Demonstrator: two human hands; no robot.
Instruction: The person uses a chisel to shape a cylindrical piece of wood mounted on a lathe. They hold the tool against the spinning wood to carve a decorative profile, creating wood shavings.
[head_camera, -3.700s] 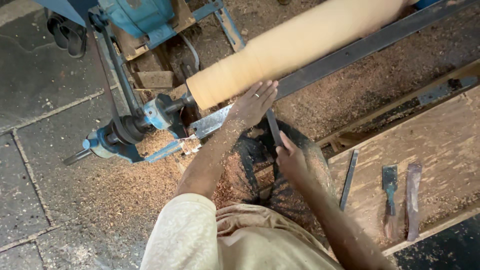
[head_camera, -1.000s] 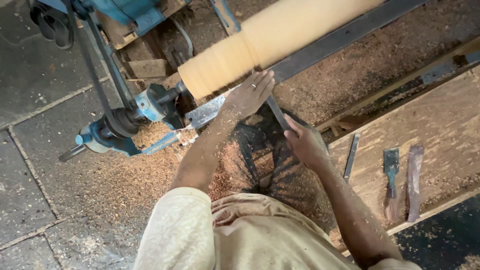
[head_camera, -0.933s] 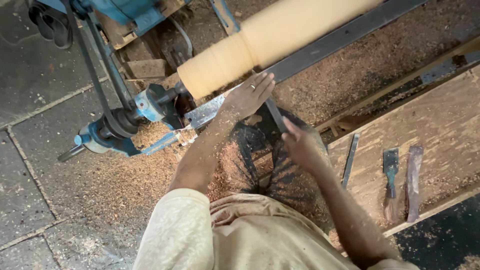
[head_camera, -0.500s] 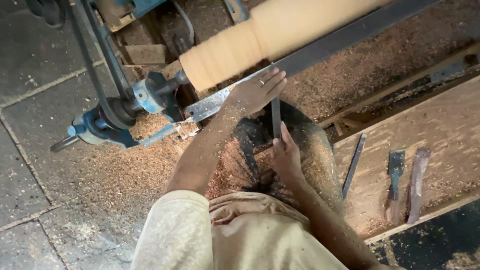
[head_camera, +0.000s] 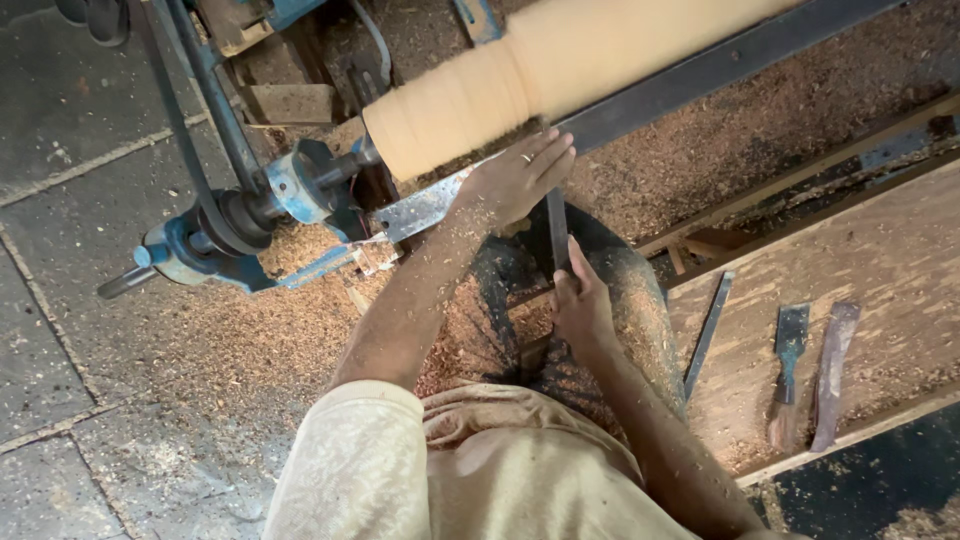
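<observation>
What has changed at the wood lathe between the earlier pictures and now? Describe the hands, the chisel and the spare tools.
The right hand has slid in closer along the chisel handle, nearer the left hand. The left hand still presses the blade down on the tool rest against the pale wooden cylinder. Nothing was let go. The three spare tools on the board lie as before.

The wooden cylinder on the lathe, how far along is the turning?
The wooden cylinder already looks round, with a darker band near its left end. In hand: the left hand steadies the chisel on the rest; the right hand grips its handle. How much shaping remains, I can't tell.
</observation>
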